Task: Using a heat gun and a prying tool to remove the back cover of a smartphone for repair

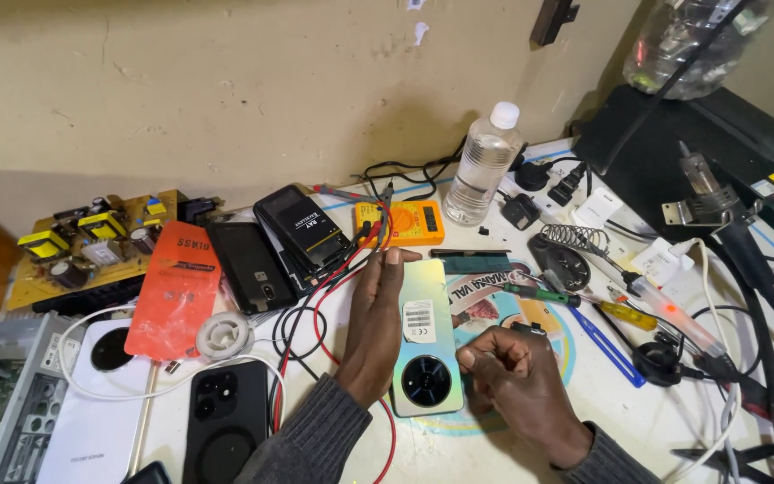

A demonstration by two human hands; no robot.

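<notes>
A pale iridescent phone (426, 333) lies face down on the bench, its round black camera ring toward me and a small white sticker on its back. My left hand (371, 321) lies flat along the phone's left edge, fingers stretched to its far corner. My right hand (517, 376) is curled at the phone's lower right edge, fingertips pinched together beside it; whether it holds something small I cannot tell.
An orange multimeter (401, 220) with red and black leads sits behind the phone. A water bottle (484, 167), screwdrivers (550, 296), a soldering iron (674, 315), black phones (251, 265), an orange packet (174, 289), a white phone (91, 412) and a circuit board (91, 240) crowd the bench.
</notes>
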